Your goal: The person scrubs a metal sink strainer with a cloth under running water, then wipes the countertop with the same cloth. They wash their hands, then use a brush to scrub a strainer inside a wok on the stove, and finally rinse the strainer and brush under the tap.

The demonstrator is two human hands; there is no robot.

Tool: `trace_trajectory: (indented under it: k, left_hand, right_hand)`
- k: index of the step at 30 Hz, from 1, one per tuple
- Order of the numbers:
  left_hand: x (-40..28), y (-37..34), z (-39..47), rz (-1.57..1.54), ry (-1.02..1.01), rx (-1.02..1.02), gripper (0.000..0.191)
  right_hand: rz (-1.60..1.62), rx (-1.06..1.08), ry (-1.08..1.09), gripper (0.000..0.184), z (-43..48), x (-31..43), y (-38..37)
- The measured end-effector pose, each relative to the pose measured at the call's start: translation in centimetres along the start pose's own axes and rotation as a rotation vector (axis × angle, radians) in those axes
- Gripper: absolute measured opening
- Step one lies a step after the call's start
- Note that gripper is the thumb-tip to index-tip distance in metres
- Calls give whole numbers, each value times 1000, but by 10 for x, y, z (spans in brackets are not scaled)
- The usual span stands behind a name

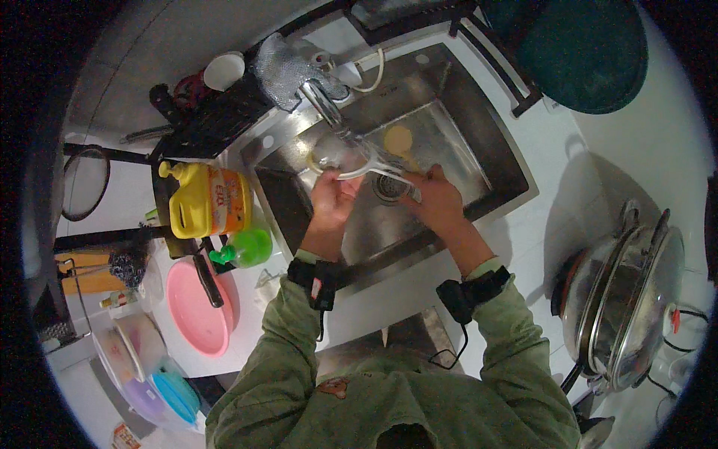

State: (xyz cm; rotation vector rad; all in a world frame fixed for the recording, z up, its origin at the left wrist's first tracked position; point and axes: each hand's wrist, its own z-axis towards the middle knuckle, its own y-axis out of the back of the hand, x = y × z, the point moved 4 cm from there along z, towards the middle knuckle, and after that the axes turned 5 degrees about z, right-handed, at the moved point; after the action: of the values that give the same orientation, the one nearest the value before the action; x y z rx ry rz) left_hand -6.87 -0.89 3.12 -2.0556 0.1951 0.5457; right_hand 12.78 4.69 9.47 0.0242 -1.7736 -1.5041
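Over the stainless steel sink [477, 129], a white-handled strainer or ladle [387, 168] with a round, pale-rimmed bowl is held between both hands. My left hand [334, 196] grips the rim of its bowl from below. My right hand [436, 196] is closed around the handle's end. Just above the bowl is the chrome faucet [323, 106]; whether water runs is hard to tell. A yellowish round utensil [398, 140] lies in the sink, its lower part near my right hand. Behind the handle, the drain [388, 188] is partly visible.
Left of the sink stand a yellow detergent jug [193, 202], a green pump bottle [252, 247] and a pink basin [196, 314] with a dark-handled tool across its rim. A mesh cloth [280, 67] hangs by the faucet. Lidded pans [622, 303] stand on the right.
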Motion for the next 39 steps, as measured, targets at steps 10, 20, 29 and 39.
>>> trace_trajectory:
  k: [10,20,29,39]
  left_hand:
    - [25,-16,20,186,137,4,20]
    - [40,33,-21,450,77,-200,29]
    - [73,-8,-30,558,139,34,32]
    - [47,11,-31,482,171,27,22]
  right_hand:
    - [-62,-152,56,16,-11,-32,-16]
    - [1588,336,-799,18,-31,-33,-42]
    - [1387,266,-766,16,-54,-15,-38]
    - [741,-43,-262,24,-50,-16,-3]
